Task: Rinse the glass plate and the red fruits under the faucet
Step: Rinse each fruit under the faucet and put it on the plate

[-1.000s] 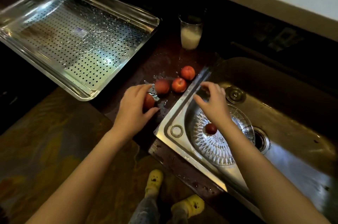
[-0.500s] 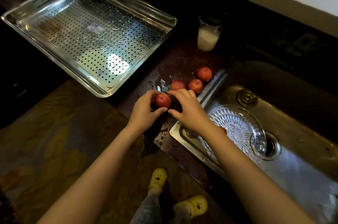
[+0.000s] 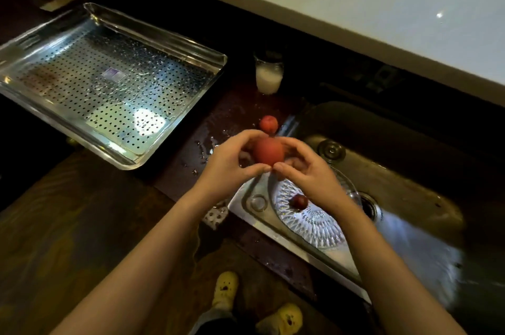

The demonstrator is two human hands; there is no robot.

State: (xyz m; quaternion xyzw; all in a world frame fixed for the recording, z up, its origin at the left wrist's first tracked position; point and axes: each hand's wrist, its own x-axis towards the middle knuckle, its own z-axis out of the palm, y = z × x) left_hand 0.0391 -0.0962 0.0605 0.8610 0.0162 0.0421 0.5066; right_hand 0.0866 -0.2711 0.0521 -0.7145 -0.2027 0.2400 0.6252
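Both hands cup one red fruit (image 3: 268, 152) above the wet counter at the sink's left edge. My left hand (image 3: 229, 163) wraps its left side, my right hand (image 3: 306, 168) its right, with thumb tips almost touching below it. Another red fruit (image 3: 269, 124) lies on the counter just behind. The cut-glass plate (image 3: 314, 221) sits in the steel sink (image 3: 404, 184), partly under my right wrist. A darker red fruit (image 3: 299, 202) rests on the plate. The faucet is out of view.
A perforated steel tray (image 3: 109, 83) stands on the counter to the left. A glass of milky liquid (image 3: 268, 76) is behind the fruits. The sink drain (image 3: 369, 206) lies right of the plate. A white ledge (image 3: 355, 6) runs along the back. My yellow shoes (image 3: 225, 291) show below.
Both hands have lifted a red fruit off the counter and now hold it together. The right hand came over from the plate. Only one fruit now shows on the counter behind.
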